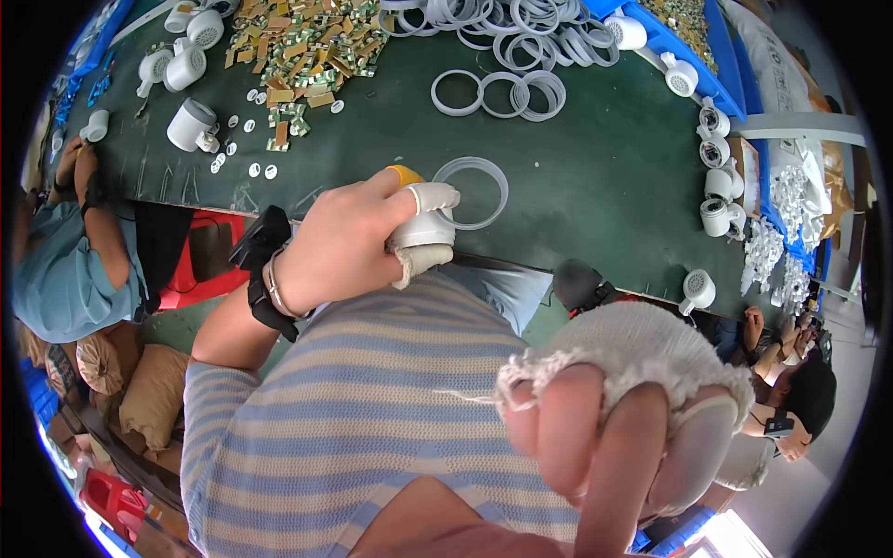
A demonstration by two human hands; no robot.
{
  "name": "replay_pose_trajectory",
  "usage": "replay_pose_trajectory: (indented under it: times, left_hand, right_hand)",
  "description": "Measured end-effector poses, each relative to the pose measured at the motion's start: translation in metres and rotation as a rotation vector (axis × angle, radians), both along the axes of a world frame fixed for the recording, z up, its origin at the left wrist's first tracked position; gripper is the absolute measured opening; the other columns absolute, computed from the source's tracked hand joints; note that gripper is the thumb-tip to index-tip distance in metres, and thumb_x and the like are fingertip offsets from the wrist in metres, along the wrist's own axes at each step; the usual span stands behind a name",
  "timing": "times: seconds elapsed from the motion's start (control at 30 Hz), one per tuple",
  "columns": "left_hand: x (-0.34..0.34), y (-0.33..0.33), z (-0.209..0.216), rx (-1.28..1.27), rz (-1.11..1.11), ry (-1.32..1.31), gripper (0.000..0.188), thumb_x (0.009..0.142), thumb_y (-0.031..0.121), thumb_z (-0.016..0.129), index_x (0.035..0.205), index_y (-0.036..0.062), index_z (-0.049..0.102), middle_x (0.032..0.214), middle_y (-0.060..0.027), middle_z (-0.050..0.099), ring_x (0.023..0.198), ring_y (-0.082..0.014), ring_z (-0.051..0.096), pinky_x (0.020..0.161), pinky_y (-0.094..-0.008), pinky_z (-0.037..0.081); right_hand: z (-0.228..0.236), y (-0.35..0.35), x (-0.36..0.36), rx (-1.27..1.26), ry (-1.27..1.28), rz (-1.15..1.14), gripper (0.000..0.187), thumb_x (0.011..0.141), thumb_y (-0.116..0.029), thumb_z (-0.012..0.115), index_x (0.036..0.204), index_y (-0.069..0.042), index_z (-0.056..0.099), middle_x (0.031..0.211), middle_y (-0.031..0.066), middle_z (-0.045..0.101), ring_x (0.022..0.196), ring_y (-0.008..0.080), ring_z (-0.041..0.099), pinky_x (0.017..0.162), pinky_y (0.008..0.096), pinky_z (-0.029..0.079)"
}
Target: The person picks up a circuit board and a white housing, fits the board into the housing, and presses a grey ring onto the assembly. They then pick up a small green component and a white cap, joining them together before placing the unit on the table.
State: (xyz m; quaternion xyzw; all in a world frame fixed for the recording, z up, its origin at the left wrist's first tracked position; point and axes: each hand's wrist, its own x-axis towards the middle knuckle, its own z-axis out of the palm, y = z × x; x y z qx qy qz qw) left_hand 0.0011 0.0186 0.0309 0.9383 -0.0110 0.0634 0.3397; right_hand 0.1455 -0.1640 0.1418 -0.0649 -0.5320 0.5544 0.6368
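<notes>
My left hand (349, 228) is closed around a white round plastic housing (423, 232) at the table's near edge. Pale finger covers and a yellow one sit on its fingers, which hide much of the part. A translucent plastic ring (505, 195) lies right beside the housing and seems to overlap its edge; whether the fingers also touch the ring I cannot tell. Raised close to the camera at lower right, my right hand (628, 418) wears a white knit glove with bare fingertips and one covered finger. Its fingers are curled, and anything inside them is hidden.
Translucent rings (549, 93) and small circuit boards (298, 46) are heaped at the table's far side, near scattered white discs (254, 170). White housings (191, 126) stand at left and along the right edge, beside blue bins (735, 56). Co-workers (74, 232) sit on both sides.
</notes>
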Motion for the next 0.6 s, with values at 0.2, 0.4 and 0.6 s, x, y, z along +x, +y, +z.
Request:
replay_pose_trajectory:
  times: [0.2,0.4,0.6]
  left_hand:
    - [0.001,0.0,-0.003,0.026,-0.004,-0.01,0.057,0.075,0.022,0.091,0.126,0.0173,0.067,0.109,-0.0071,0.07,0.085,-0.0299,0.071,0.071,-0.0374,0.059]
    - [0.002,-0.002,-0.002,0.055,0.013,-0.027,0.057,0.076,0.023,0.091,0.128,0.0179,0.066,0.107,-0.007,0.07,0.086,-0.0308,0.071,0.071,-0.0385,0.059]
    - [0.0,-0.004,0.003,0.072,0.06,-0.079,0.056,0.076,0.014,0.081,0.129,0.0186,0.067,0.1,-0.0091,0.063,0.082,-0.0324,0.067,0.068,-0.045,0.056]
  right_hand:
    - [-0.005,-0.012,-0.016,0.018,0.023,-0.162,0.021,0.106,-0.029,0.049,0.11,-0.013,0.062,0.111,0.0058,0.075,0.086,0.019,0.052,0.067,0.0272,0.044]
    - [0.019,-0.022,-0.019,-0.172,-0.002,-0.206,0.028,0.109,-0.038,0.044,0.092,-0.017,0.054,0.106,0.0026,0.078,0.092,0.0194,0.043,0.074,0.0308,0.037]
    - [-0.038,-0.034,-0.026,-0.458,-0.879,-1.177,0.013,0.096,-0.021,0.067,0.101,-0.009,0.067,0.099,0.009,0.074,0.078,0.0224,0.062,0.072,0.0335,0.052]
